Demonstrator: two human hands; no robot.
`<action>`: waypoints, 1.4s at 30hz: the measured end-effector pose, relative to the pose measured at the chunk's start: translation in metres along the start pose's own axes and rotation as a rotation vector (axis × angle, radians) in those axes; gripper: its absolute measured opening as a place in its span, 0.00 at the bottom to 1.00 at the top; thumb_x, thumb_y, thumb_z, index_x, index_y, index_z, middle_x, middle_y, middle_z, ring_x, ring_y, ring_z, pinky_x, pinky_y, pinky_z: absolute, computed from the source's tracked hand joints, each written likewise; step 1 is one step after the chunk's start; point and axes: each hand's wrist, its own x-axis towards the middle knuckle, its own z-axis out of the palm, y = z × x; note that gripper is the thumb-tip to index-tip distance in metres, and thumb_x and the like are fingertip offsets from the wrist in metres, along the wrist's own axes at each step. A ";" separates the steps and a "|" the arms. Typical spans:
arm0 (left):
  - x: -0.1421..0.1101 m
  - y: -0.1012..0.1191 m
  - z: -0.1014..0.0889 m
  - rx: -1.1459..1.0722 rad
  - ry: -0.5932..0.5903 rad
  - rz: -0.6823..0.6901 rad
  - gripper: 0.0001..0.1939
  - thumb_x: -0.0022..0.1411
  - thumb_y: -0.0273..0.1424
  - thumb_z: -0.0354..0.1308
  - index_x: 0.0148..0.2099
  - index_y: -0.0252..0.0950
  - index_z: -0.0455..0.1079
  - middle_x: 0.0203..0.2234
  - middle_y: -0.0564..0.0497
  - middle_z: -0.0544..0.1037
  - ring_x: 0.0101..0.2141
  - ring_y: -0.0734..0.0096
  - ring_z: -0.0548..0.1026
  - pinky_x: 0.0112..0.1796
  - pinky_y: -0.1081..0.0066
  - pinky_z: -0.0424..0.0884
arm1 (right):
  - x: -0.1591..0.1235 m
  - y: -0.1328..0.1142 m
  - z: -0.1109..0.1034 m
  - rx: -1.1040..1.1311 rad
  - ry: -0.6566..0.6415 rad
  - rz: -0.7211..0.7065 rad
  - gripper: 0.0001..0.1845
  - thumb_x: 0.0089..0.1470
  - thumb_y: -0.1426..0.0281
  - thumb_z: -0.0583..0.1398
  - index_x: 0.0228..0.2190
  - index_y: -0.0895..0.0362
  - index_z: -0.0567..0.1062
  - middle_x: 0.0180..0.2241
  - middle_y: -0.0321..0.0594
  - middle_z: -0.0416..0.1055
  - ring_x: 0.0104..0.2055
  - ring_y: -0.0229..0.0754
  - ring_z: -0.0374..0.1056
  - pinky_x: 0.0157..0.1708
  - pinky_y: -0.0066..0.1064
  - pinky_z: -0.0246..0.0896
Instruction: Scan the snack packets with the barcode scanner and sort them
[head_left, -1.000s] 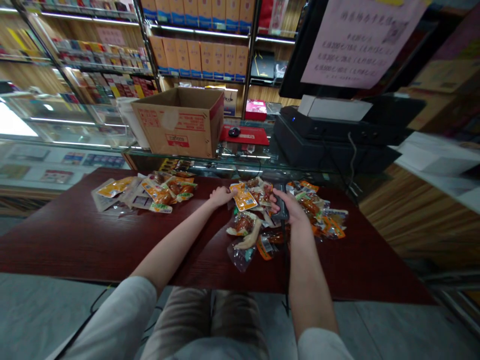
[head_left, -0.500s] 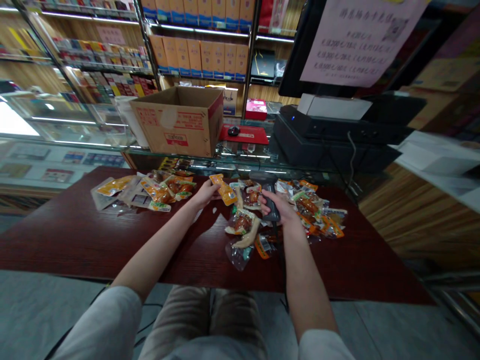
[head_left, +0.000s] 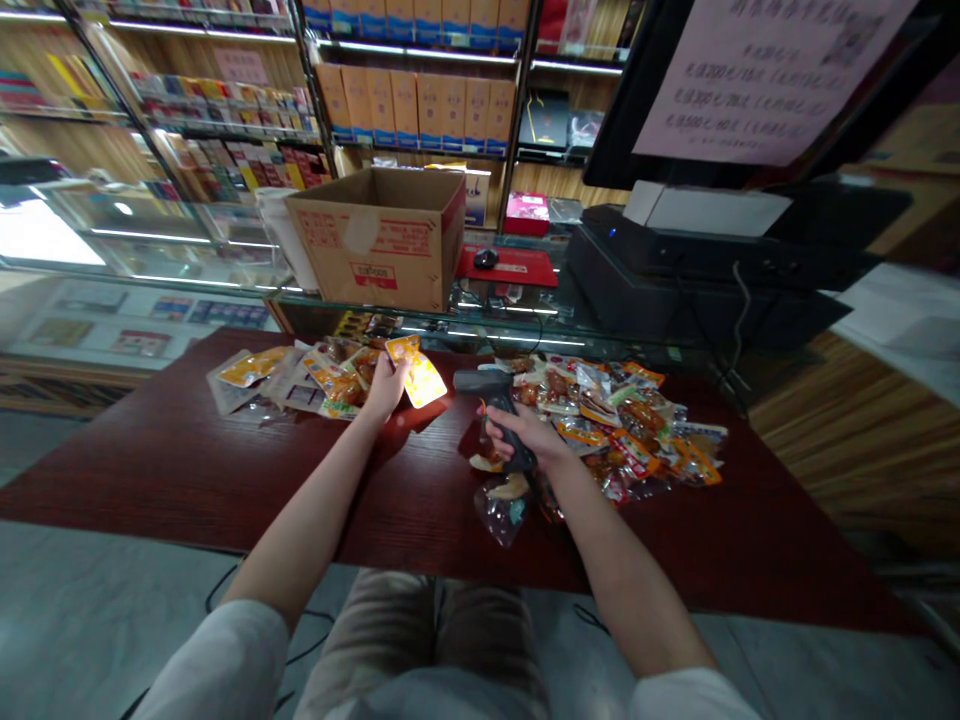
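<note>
My left hand (head_left: 386, 388) is closed on an orange snack packet (head_left: 421, 378), lifted over the dark red wooden table (head_left: 420, 500). Bright light falls on the packet's face. In my right hand (head_left: 525, 435) is a black barcode scanner (head_left: 491, 395), its head turned left toward the packet. The scanner and the packet are a short gap apart. Behind my left hand lies a pile of sealed food packets (head_left: 334, 380). To the right of the scanner spreads a larger pile of packets (head_left: 630, 420). A clear packet (head_left: 504, 510) rests below the scanner.
An open cardboard box (head_left: 382, 245) stands on the glass counter behind the table. Beside it are a red mat (head_left: 517, 268) and a black computer mouse (head_left: 486, 258). A black printer-like machine (head_left: 697, 260) and a monitor with a pink notice (head_left: 772, 80) stand at the right.
The scanner has come up and swung round to point left. The orange packet has shifted left and tilted, now brightly lit. The camera view has moved slightly.
</note>
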 end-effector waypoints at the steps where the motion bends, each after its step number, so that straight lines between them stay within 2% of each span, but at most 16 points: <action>1: 0.000 0.000 0.000 0.006 -0.004 0.002 0.11 0.58 0.32 0.57 0.42 0.37 0.63 0.33 0.51 0.74 0.37 0.68 0.74 0.41 0.67 0.71 | 0.000 0.000 -0.001 -0.005 0.002 0.003 0.25 0.44 0.53 0.69 0.32 0.56 0.67 0.19 0.24 0.61 0.13 0.27 0.53 0.13 0.22 0.50; 7: -0.003 0.006 -0.002 0.279 0.054 0.084 0.09 0.60 0.32 0.56 0.42 0.37 0.62 0.35 0.48 0.75 0.38 0.63 0.75 0.43 0.65 0.71 | -0.004 -0.004 -0.002 -0.040 0.002 0.031 0.23 0.44 0.55 0.69 0.30 0.56 0.66 0.19 0.25 0.61 0.13 0.27 0.54 0.13 0.23 0.52; 12: -0.012 0.020 -0.008 0.780 0.130 0.138 0.25 0.65 0.33 0.51 0.61 0.26 0.59 0.45 0.30 0.76 0.49 0.42 0.74 0.51 0.48 0.65 | -0.010 -0.011 -0.004 0.000 0.041 -0.022 0.22 0.46 0.58 0.69 0.35 0.55 0.66 0.19 0.23 0.61 0.13 0.26 0.52 0.13 0.21 0.50; 14: -0.015 0.026 -0.011 0.953 0.211 0.210 0.31 0.65 0.31 0.50 0.66 0.20 0.54 0.55 0.22 0.69 0.57 0.34 0.66 0.56 0.42 0.58 | -0.012 -0.016 -0.009 0.010 0.055 -0.051 0.22 0.46 0.58 0.68 0.36 0.55 0.66 0.19 0.23 0.61 0.13 0.27 0.52 0.13 0.22 0.51; 16: -0.018 0.032 -0.013 1.059 0.261 0.318 0.33 0.65 0.31 0.49 0.69 0.20 0.51 0.64 0.21 0.57 0.64 0.34 0.55 0.60 0.41 0.51 | -0.016 -0.023 -0.015 0.004 0.082 -0.077 0.23 0.46 0.57 0.68 0.37 0.55 0.66 0.19 0.23 0.61 0.13 0.27 0.52 0.13 0.22 0.52; 18: -0.020 0.035 -0.013 1.133 0.152 0.412 0.31 0.66 0.33 0.49 0.68 0.27 0.56 0.68 0.28 0.53 0.66 0.40 0.52 0.62 0.45 0.49 | -0.021 -0.031 -0.022 -0.014 0.127 -0.108 0.24 0.45 0.57 0.69 0.38 0.55 0.67 0.18 0.23 0.61 0.13 0.27 0.53 0.13 0.22 0.52; 22: -0.024 0.033 -0.011 1.286 -0.294 0.450 0.21 0.66 0.34 0.50 0.58 0.36 0.72 0.58 0.37 0.71 0.62 0.47 0.63 0.64 0.45 0.43 | -0.041 -0.046 -0.037 -0.056 0.252 -0.152 0.24 0.44 0.58 0.70 0.37 0.54 0.67 0.19 0.24 0.63 0.13 0.28 0.54 0.13 0.22 0.51; 23: -0.024 0.031 -0.012 1.315 -0.326 0.452 0.20 0.65 0.33 0.50 0.56 0.36 0.72 0.56 0.38 0.73 0.63 0.47 0.63 0.64 0.43 0.39 | -0.048 -0.048 -0.042 -0.060 0.282 -0.158 0.24 0.44 0.58 0.70 0.37 0.54 0.67 0.19 0.24 0.63 0.13 0.28 0.54 0.13 0.22 0.51; 26: -0.021 0.026 -0.020 1.354 -0.248 0.451 0.20 0.64 0.29 0.49 0.56 0.35 0.72 0.56 0.36 0.73 0.65 0.45 0.59 0.63 0.36 0.34 | -0.066 -0.046 -0.057 -0.054 0.342 -0.184 0.23 0.44 0.59 0.70 0.37 0.54 0.67 0.19 0.24 0.63 0.13 0.28 0.54 0.13 0.22 0.51; 29: -0.022 0.030 -0.021 1.317 -0.221 0.472 0.20 0.61 0.32 0.54 0.54 0.32 0.72 0.58 0.33 0.71 0.66 0.39 0.55 0.61 0.33 0.31 | -0.078 -0.035 -0.071 -0.020 0.369 -0.204 0.23 0.45 0.59 0.69 0.37 0.54 0.67 0.19 0.24 0.62 0.13 0.28 0.54 0.14 0.22 0.51; 31: -0.028 0.036 -0.008 1.234 -0.273 0.537 0.20 0.62 0.33 0.53 0.54 0.32 0.72 0.60 0.34 0.68 0.65 0.42 0.57 0.63 0.38 0.31 | -0.079 -0.026 -0.076 0.014 0.363 -0.211 0.22 0.46 0.59 0.69 0.38 0.54 0.67 0.19 0.24 0.61 0.13 0.28 0.53 0.13 0.22 0.50; 33: -0.036 0.040 0.017 1.117 -0.343 0.522 0.19 0.66 0.34 0.49 0.54 0.34 0.71 0.58 0.38 0.71 0.61 0.50 0.66 0.65 0.46 0.41 | -0.077 -0.019 -0.080 0.048 0.347 -0.223 0.23 0.45 0.59 0.69 0.38 0.55 0.67 0.19 0.24 0.61 0.13 0.27 0.52 0.13 0.21 0.51; 35: -0.043 0.040 0.049 1.027 -0.451 0.334 0.23 0.67 0.41 0.49 0.55 0.33 0.70 0.53 0.36 0.75 0.53 0.52 0.73 0.59 0.54 0.60 | -0.074 -0.014 -0.081 0.070 0.333 -0.231 0.23 0.45 0.58 0.69 0.38 0.54 0.67 0.19 0.24 0.61 0.13 0.27 0.52 0.13 0.21 0.51; 37: -0.045 0.036 0.081 0.989 -0.550 0.080 0.27 0.65 0.47 0.51 0.55 0.30 0.69 0.50 0.34 0.77 0.50 0.50 0.76 0.51 0.59 0.68 | -0.071 -0.010 -0.082 0.078 0.328 -0.241 0.23 0.45 0.59 0.69 0.37 0.54 0.67 0.19 0.24 0.61 0.13 0.27 0.52 0.13 0.21 0.51; 38: -0.043 0.033 0.095 0.991 -0.580 -0.007 0.28 0.64 0.48 0.52 0.54 0.29 0.70 0.49 0.33 0.78 0.50 0.49 0.76 0.49 0.60 0.69 | -0.070 -0.009 -0.082 0.079 0.325 -0.244 0.22 0.45 0.59 0.69 0.36 0.54 0.66 0.19 0.24 0.62 0.13 0.28 0.53 0.13 0.22 0.52; 42: -0.031 0.021 0.134 1.060 -0.481 -0.145 0.31 0.56 0.49 0.60 0.53 0.31 0.70 0.53 0.32 0.75 0.54 0.43 0.72 0.50 0.54 0.66 | -0.071 -0.008 -0.084 0.098 0.318 -0.266 0.22 0.45 0.59 0.69 0.36 0.53 0.66 0.19 0.23 0.62 0.12 0.27 0.53 0.13 0.22 0.52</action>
